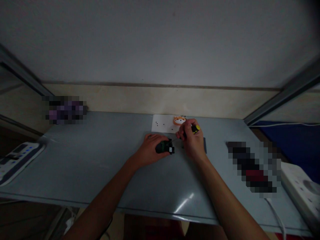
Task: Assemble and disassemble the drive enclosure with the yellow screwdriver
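Near the middle of the grey table (100,160), my left hand (151,150) is closed around a small black device (163,146) with some green on it. My right hand (191,138) grips a screwdriver with a black and yellow handle (196,129). Its thin shaft points left, toward the right end of the device; whether the tip touches it is too small to tell. Behind both hands lies a white sheet (160,123) with several tiny dark specks, probably small screws. An orange and white animal-face item (179,120) rests on the sheet. A dark flat object (205,145) is partly hidden by my right hand.
A power strip (22,158) lies at the left edge. On the right are a blurred dark object (252,168), a white box-like unit (300,186) and a white cable (276,211). Another blurred item (66,110) sits at the back left. A wall stands behind the table.
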Demonstrator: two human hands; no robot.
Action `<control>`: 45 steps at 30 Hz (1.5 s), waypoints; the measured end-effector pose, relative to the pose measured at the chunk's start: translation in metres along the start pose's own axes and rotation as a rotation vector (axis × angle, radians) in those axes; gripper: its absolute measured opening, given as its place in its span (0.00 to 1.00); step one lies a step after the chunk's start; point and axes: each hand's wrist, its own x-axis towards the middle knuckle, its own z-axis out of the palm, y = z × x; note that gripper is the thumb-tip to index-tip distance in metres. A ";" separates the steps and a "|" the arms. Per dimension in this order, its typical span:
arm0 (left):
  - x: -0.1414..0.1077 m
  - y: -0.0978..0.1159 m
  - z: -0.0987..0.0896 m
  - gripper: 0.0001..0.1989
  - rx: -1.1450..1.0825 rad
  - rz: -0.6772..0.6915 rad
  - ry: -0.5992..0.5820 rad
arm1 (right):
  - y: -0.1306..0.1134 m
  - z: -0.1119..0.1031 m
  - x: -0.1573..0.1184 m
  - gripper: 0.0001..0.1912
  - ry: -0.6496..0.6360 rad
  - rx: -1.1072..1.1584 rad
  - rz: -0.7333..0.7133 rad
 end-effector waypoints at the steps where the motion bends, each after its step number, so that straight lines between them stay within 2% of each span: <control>1: 0.000 0.000 0.000 0.24 -0.001 -0.005 -0.004 | 0.000 0.000 0.000 0.16 0.004 0.000 0.007; 20: 0.000 -0.002 0.000 0.22 0.001 -0.001 -0.010 | 0.007 0.002 -0.004 0.17 -0.020 -0.110 -0.001; 26: 0.001 0.002 -0.003 0.21 0.014 -0.011 -0.017 | -0.006 0.005 -0.002 0.23 -0.121 0.078 0.106; 30: 0.000 0.002 -0.003 0.22 0.001 0.005 -0.019 | -0.009 0.005 -0.001 0.20 -0.126 0.088 0.145; 35: -0.001 -0.001 -0.001 0.22 0.002 -0.002 -0.018 | -0.002 0.002 -0.003 0.18 -0.151 0.083 0.103; 41: -0.001 -0.001 0.000 0.22 0.012 0.009 -0.005 | 0.000 -0.001 -0.007 0.18 -0.176 -0.124 -0.023; 45: 0.000 0.001 -0.001 0.20 0.018 -0.006 -0.016 | 0.002 0.001 -0.007 0.20 -0.177 -0.085 -0.028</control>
